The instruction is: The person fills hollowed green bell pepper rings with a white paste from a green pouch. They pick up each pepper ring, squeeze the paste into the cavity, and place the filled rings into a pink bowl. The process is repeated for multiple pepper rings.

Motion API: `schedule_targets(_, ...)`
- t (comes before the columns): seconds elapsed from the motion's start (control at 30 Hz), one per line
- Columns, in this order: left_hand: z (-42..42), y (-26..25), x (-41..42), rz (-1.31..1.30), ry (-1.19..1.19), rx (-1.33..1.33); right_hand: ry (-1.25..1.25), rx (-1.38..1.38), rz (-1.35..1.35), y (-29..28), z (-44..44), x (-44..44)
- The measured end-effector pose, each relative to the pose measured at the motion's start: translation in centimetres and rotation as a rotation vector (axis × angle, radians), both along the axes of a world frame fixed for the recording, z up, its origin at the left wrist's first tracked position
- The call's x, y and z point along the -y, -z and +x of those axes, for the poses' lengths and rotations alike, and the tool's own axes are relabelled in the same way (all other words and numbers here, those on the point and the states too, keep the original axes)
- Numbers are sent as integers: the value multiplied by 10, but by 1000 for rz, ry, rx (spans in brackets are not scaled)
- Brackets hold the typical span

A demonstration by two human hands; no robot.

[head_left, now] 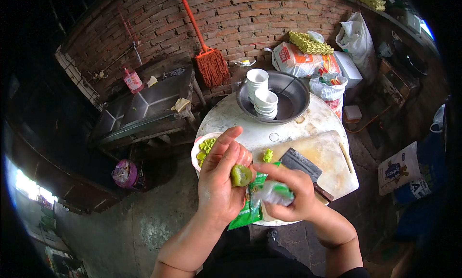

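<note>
My left hand [220,184] grips a green pepper [241,175], its cut, hollow end facing right. Close beside it, my right hand [294,187] is closed around a crumpled white and green plastic packet [276,194], blurred. Its index finger points towards the pepper's opening; whether it touches is unclear. Below both hands lies a green printed plastic bag [251,209], partly covered by them. A cleaver [301,165] with a wooden handle rests on the cutting board [326,144]. Left of the blade is a small green pepper piece [267,155]. Behind my left hand, a bowl [196,148] holds several green pieces.
At the round table's [220,115] far side, a wide metal basin [297,112] contains stacked white cups [266,101]. A steel sink [155,97] stands to the left, near a red mop [212,67]. Filled bags [288,59] lie against the brick wall.
</note>
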State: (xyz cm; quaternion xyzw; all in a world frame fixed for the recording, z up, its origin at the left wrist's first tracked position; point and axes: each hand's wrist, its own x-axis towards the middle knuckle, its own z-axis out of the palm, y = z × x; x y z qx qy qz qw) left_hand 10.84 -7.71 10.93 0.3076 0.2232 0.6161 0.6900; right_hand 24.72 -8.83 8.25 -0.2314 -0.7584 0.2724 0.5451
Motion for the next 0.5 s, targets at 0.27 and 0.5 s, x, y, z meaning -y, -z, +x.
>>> schedule_targets(0.27, 9, -9, 5, -116, -117, -59, -116, -323, -90, -5, -13, -12)
schedule_targets(0.5, 2, -5, 4, -82, -101, -75, -126, -256, -37, -1, -21, -18)
